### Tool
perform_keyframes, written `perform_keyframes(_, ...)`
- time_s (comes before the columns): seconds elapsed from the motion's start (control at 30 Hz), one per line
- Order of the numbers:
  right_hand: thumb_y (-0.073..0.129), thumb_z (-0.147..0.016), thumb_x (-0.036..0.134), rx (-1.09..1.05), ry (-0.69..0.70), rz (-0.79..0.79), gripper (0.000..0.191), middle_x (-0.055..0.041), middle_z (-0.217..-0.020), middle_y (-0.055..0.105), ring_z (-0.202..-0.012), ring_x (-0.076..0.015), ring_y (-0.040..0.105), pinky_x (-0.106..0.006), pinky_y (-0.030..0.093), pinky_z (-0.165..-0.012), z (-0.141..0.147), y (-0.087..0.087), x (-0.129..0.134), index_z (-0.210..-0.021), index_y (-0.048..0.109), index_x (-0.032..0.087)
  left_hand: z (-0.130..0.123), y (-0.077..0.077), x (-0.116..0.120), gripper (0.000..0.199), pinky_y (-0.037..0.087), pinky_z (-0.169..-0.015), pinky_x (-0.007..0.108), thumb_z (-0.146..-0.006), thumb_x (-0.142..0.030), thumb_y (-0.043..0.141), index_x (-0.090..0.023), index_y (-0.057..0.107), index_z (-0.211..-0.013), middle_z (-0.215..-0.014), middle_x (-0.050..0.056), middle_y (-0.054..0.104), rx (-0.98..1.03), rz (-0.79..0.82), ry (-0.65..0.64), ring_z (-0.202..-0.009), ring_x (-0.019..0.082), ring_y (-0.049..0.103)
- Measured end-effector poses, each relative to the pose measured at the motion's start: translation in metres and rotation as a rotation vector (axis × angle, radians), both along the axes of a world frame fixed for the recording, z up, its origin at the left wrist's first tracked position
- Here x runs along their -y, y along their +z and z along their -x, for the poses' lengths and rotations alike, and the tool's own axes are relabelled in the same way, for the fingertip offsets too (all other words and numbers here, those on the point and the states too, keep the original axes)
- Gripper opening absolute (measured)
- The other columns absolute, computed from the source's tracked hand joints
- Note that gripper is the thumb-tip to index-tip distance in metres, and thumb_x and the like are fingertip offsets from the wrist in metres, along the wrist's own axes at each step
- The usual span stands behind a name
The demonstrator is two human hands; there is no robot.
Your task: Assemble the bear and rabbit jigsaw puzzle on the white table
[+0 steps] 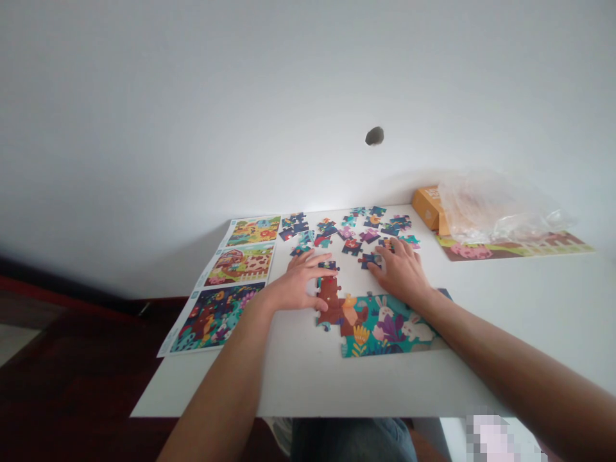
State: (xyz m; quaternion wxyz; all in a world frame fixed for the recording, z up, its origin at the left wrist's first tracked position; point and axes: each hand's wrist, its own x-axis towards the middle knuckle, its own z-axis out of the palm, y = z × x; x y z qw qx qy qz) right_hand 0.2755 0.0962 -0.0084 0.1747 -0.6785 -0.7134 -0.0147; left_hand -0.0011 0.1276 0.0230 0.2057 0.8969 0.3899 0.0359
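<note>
My left hand [299, 282] rests over the left end of a partly joined puzzle. Its fingers are spread, and the thumb touches the brown bear pieces [330, 300]. Those pieces adjoin a joined section [385, 327] with white rabbits, a fox and flowers on teal. At the fingertips of the left hand lies a dark piece [328, 264]. My right hand [402, 268] is farther right, thumb and forefinger at the edges of a dark blue puzzle piece [368, 261] on the table. The right forearm covers part of the joined section's right end.
Several loose pieces [351, 246] lie toward the wall. A sheet with three pictures [240, 264] is at left. An orange box [427, 206], a clear plastic bag [495, 205] and a farm-scene puzzle [520, 246] stand or lie at right. The table's front edge [337, 414] is near my lap.
</note>
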Motion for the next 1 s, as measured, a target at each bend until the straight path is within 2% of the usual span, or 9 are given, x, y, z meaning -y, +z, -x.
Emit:
perform_keyframes(0.1,0.051,-0.093,0.047,0.004,-0.028,0.000,0.043,-0.0179,-0.137,0.049,-0.129,-0.0372,0.040,-0.054,0.040,-0.099,-0.003,-0.003,-0.004,-0.127,0.060,0.021,0.002,-0.003,-0.001,0.068,0.013,-0.122,0.057,-0.070,-0.060,0.077,-0.036,0.061,-0.132,-0.159,0.001,0.033,0.020,-0.072,0.022,-0.150,0.037,0.016)
perform_keyframes(0.17,0.050,-0.094,0.043,0.007,-0.035,-0.002,0.041,-0.0177,-0.138,0.050,-0.129,-0.0362,0.040,-0.054,0.039,-0.100,-0.006,-0.005,-0.007,-0.128,0.058,0.021,0.004,-0.008,-0.004,0.058,0.017,-0.121,0.054,-0.080,-0.055,0.069,-0.033,0.060,-0.133,-0.157,0.002,0.038,0.047,-0.168,0.101,-0.148,0.034,0.023)
perform_keyframes(0.23,0.049,-0.095,0.040,0.012,-0.034,-0.009,0.039,-0.0171,-0.139,0.050,-0.130,-0.0350,0.041,-0.053,0.039,-0.100,-0.009,-0.007,-0.010,-0.129,0.057,0.021,0.007,-0.014,-0.008,0.053,0.024,-0.119,0.052,-0.086,-0.048,0.062,-0.029,0.058,-0.135,-0.151,0.005,0.046,0.055,-0.289,0.267,-0.142,0.032,0.034)
perform_keyframes(0.33,0.047,-0.096,0.039,0.015,-0.037,-0.012,0.039,-0.0170,-0.139,0.051,-0.130,-0.0347,0.041,-0.052,0.039,-0.100,-0.011,-0.007,-0.011,-0.130,0.057,0.021,0.011,-0.022,-0.015,0.051,0.033,-0.112,0.052,-0.085,-0.044,0.061,-0.023,0.060,-0.132,-0.138,0.010,0.056,-0.012,-0.405,0.570,-0.130,0.034,0.045)
perform_keyframes(0.43,0.046,-0.096,0.039,0.015,-0.040,0.001,0.040,-0.0174,-0.139,0.050,-0.129,-0.0353,0.041,-0.052,0.039,-0.099,-0.010,-0.005,-0.010,-0.131,0.056,0.020,0.015,-0.026,-0.020,0.046,0.037,-0.107,0.053,-0.083,-0.049,0.061,-0.023,0.068,-0.121,-0.130,0.011,0.060,-0.077,-0.398,0.721,-0.123,0.036,0.048)
perform_keyframes(0.57,0.046,-0.096,0.039,0.018,-0.040,0.006,0.041,-0.0175,-0.139,0.051,-0.129,-0.0355,0.042,-0.051,0.039,-0.100,-0.009,-0.002,-0.008,-0.131,0.056,0.019,0.016,-0.028,-0.023,0.037,0.040,-0.102,0.050,-0.081,-0.047,0.065,-0.025,0.072,-0.111,-0.125,0.008,0.064,-0.042,-0.394,0.756,-0.119,0.035,0.049)
perform_keyframes(0.9,0.049,-0.095,0.041,0.019,-0.028,-0.010,0.041,-0.0173,-0.136,0.053,-0.126,-0.0368,0.044,-0.053,0.040,-0.098,-0.011,-0.004,-0.009,-0.129,0.059,0.020,0.014,-0.026,-0.023,0.029,0.042,-0.100,0.047,-0.080,-0.042,0.067,-0.025,0.076,-0.101,-0.112,0.004,0.070,0.009,-0.406,0.713,-0.112,0.031,0.054)
perform_keyframes(1.0,0.050,-0.095,0.039,0.019,-0.031,-0.003,0.039,-0.0178,-0.133,0.055,-0.120,-0.0377,0.047,-0.056,0.039,-0.097,-0.012,-0.005,-0.009,-0.127,0.061,0.021,0.012,-0.028,-0.023,0.022,0.042,-0.099,0.047,-0.082,-0.035,0.064,-0.028,0.076,-0.099,-0.111,0.003,0.071,0.027,-0.421,0.675,-0.110,0.030,0.055)
